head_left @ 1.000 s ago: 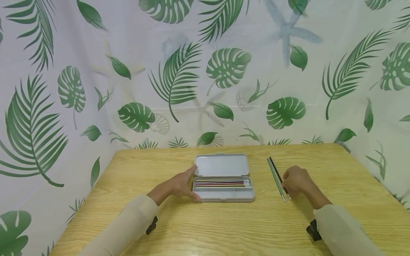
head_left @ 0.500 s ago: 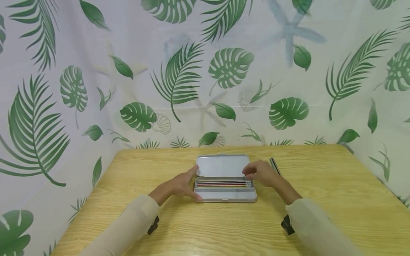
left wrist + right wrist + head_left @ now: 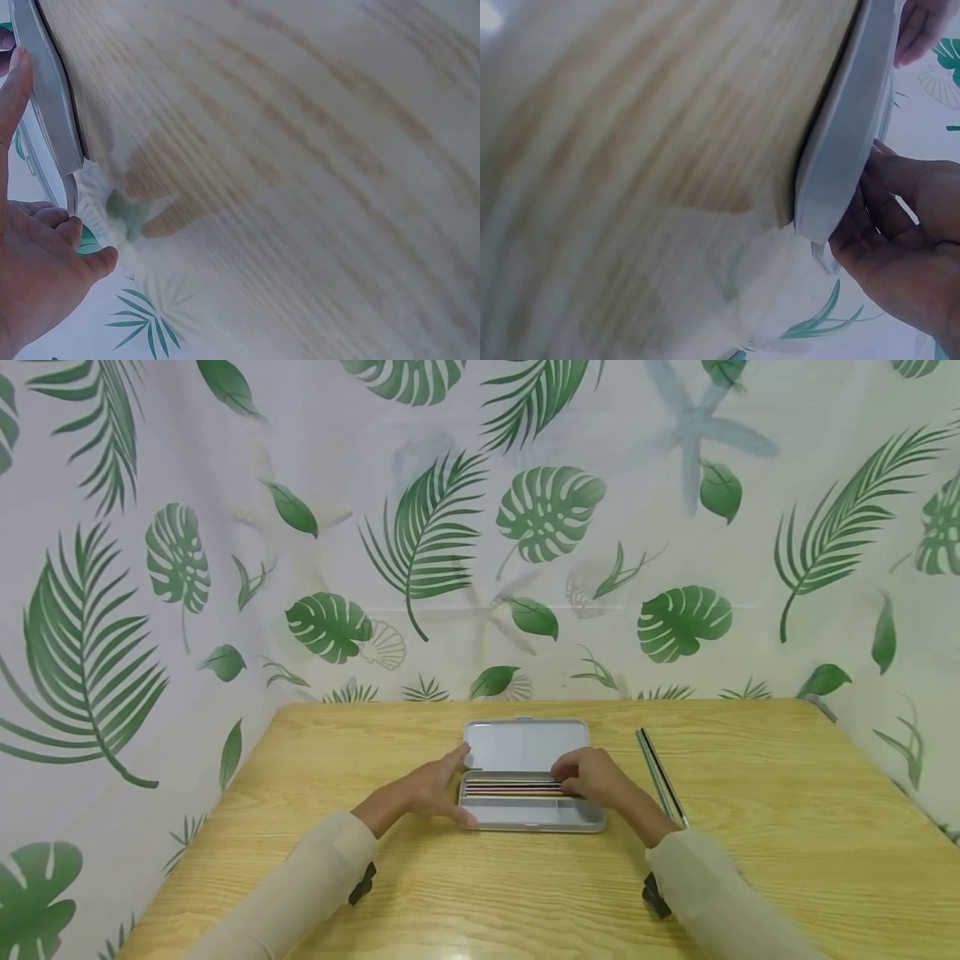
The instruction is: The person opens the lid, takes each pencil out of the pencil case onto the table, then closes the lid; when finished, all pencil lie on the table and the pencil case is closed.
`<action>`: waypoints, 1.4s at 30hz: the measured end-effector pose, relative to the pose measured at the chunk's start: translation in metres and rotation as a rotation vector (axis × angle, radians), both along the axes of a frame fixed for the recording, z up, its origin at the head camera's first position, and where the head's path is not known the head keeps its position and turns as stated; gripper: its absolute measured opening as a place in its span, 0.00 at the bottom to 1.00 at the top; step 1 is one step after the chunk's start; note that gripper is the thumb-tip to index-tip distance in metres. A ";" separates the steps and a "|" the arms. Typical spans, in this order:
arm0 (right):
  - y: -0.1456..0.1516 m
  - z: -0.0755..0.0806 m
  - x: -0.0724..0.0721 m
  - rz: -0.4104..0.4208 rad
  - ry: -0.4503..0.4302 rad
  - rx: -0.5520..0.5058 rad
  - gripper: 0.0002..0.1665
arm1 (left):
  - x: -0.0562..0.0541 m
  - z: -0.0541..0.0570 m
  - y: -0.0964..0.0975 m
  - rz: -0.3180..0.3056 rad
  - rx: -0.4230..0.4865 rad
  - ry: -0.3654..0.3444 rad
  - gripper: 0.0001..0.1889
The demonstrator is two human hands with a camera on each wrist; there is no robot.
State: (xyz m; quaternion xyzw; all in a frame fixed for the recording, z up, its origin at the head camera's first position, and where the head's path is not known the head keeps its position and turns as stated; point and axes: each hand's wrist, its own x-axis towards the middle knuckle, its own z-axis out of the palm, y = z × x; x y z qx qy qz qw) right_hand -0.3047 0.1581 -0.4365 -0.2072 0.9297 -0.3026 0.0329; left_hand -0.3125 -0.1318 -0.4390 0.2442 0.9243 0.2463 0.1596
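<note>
A pale grey pencil case (image 3: 517, 814) lies on the table with its lid (image 3: 525, 745) raised behind it. Several pencils (image 3: 510, 787) lie side by side in its rear compartment. My left hand (image 3: 429, 789) grips the case's left end, thumb at the front edge and fingers toward the lid. Over the right end of the pencils, my right hand (image 3: 596, 775) has its fingers bent down into the case. Those fingertips and the pencil ends are hidden, so I cannot tell whether it pinches one. In the right wrist view, the fingers are behind the case's side wall (image 3: 840, 142).
Right of the case, a black pencil (image 3: 665, 778) and a teal pencil (image 3: 654, 772) lie on the wooden table (image 3: 420, 893), close to my right sleeve (image 3: 712, 877). The case's front compartment has a divider (image 3: 557, 811). A leaf-patterned cloth (image 3: 450, 543) hangs behind.
My right hand has moved left from the two pencils on the table to the case, and its fingers have gone down into it. My left hand has stayed at the case's left end.
</note>
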 end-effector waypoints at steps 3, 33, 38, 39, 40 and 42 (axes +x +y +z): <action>-0.003 -0.002 0.001 -0.011 0.006 0.005 0.08 | 0.000 0.000 0.000 -0.004 0.002 -0.003 0.66; 0.040 0.018 0.008 -0.051 0.048 -0.122 0.12 | 0.000 -0.001 0.000 0.004 0.000 -0.008 0.66; 0.064 0.023 0.011 -0.102 0.027 -0.149 0.17 | 0.001 0.000 0.001 0.004 -0.002 -0.010 0.66; 0.068 0.023 0.012 -0.111 0.028 -0.153 0.17 | 0.001 0.001 0.001 0.005 0.000 -0.011 0.66; 0.073 0.024 0.013 -0.118 0.032 -0.154 0.18 | 0.002 0.001 0.002 0.006 0.001 -0.012 0.66; 0.082 0.026 0.016 -0.129 0.034 -0.163 0.19 | 0.002 0.002 0.002 0.005 0.005 -0.013 0.66</action>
